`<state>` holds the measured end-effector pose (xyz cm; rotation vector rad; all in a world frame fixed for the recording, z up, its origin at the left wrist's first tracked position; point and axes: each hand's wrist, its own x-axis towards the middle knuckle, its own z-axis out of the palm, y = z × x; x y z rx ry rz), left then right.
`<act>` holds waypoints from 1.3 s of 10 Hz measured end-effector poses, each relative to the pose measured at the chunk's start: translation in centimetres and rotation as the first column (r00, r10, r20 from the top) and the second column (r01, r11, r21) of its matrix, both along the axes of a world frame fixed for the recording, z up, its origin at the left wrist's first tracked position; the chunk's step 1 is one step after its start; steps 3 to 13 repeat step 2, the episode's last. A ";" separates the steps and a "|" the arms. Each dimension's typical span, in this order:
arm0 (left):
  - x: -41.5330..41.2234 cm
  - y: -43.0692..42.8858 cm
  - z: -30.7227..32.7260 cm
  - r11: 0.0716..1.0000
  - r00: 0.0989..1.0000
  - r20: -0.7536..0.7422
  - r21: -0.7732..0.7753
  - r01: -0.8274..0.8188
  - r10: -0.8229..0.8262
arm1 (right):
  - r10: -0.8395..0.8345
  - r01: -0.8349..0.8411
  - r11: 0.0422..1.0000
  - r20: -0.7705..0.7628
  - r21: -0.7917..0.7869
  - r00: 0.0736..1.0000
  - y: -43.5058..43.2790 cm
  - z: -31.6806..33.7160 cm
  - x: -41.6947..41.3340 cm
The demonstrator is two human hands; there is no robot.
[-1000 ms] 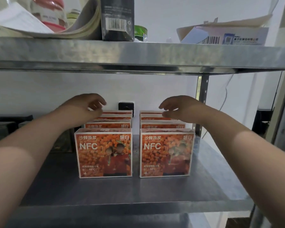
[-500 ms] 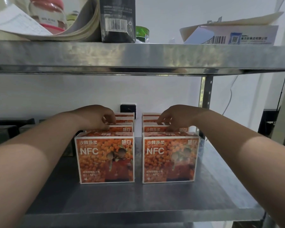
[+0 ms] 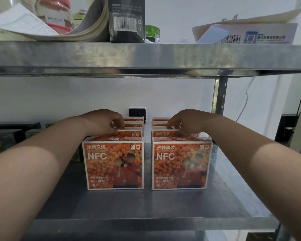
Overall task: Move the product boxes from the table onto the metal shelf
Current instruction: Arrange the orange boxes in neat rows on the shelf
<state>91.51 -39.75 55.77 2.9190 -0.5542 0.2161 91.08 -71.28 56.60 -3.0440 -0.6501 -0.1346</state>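
Observation:
Two rows of orange NFC product boxes stand upright on the metal shelf (image 3: 146, 206), one row behind the front left box (image 3: 114, 164) and one behind the front right box (image 3: 181, 164). My left hand (image 3: 102, 122) lies over the left row, fingers curled on the top of the second box (image 3: 130, 133), thumb against its near edge. My right hand (image 3: 186, 122) does the same on the right row, its fingers pinching the top of the second box (image 3: 163, 133). The rear boxes are mostly hidden behind the front ones and my hands.
The upper shelf (image 3: 146, 56) hangs close overhead, carrying a black box (image 3: 126, 20), papers, a jar and a torn white carton (image 3: 247, 33). Dark boxes (image 3: 5, 136) sit at the left on the same level. A shelf post (image 3: 219, 96) stands at the back right.
Both hands have come down from above the rows onto the second boxes, and their fingers have curled over the box tops. The boxes stand where they stood.

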 end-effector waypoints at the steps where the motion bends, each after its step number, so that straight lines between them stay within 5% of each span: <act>1: 0.0 -0.1 0.0 1.000 1.000 -0.008 0.013 -0.019 0.019 | 0.009 -0.009 0.999 -0.003 -0.032 1.000 0.0 -0.3 0.1; 13: -0.4 -0.2 0.1 1.000 1.000 -0.011 -0.006 -0.022 0.022 | -0.006 0.006 1.000 -0.020 0.025 1.000 -0.3 -0.1 -0.7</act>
